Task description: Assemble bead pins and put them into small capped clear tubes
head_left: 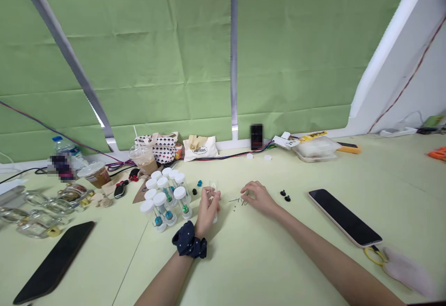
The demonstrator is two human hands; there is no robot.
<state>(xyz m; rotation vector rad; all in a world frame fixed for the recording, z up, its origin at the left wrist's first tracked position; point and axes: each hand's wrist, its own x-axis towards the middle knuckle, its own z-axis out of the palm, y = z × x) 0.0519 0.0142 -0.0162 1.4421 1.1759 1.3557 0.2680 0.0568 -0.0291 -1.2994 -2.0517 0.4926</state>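
My left hand (pixel 209 206) is closed around a clear tube (pixel 213 186) whose open-looking top rises above the fingers; a bit of white shows below the hand. My right hand (pixel 257 196) has its fingers curled down, thumb and fingertips together at a few thin metal pins (pixel 237 199) on the table. What sits between those fingertips is too small to make out. Left of my left hand stand several clear tubes with white caps (pixel 180 192), holding blue and green pieces. A small blue piece (pixel 200 183) and a black one (pixel 194 191) lie beside them.
Two black knobs (pixel 285 196) and a phone (pixel 344 217) lie to the right. Another dark phone (pixel 55 262) and glass bottles (pixel 45 208) are at left. Drink cups (pixel 144 159), a small cloth bag (pixel 200 149) and a plastic box (pixel 316 149) line the back edge.
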